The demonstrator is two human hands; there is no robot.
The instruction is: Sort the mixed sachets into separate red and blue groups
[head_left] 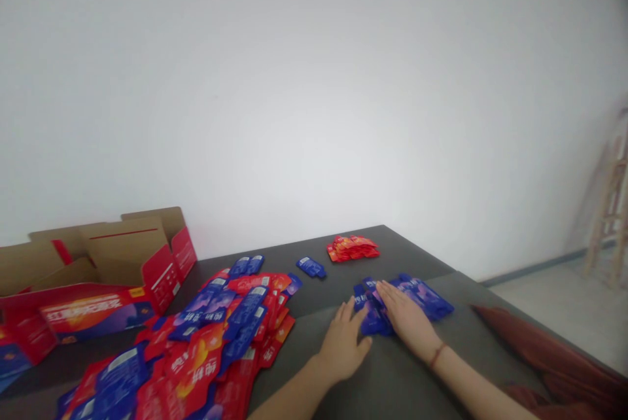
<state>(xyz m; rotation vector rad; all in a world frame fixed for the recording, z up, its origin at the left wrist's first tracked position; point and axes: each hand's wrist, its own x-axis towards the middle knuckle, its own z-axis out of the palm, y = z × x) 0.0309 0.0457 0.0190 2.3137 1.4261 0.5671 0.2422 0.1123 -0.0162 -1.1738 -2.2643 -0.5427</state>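
Blue pkts (pixel 428 296), 1 pile, well R of box (pixel 103 312): lay under R hand (pixel 405 314), fingers straight, ungripping; L hand (pixel 343 340), fingers part-spread, empty, was at box-side edge, contact unclear.

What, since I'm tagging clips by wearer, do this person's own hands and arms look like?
The left hand and right hand are ungloved. A thin, reddish-brown, cord-like band circles the right wrist; none shows on the left. The visible forearms are bare.

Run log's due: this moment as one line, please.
left hand: open, at edge of blue pouches | right hand: flat on them | beyond: red pouches | leftward: mixed pile, open box
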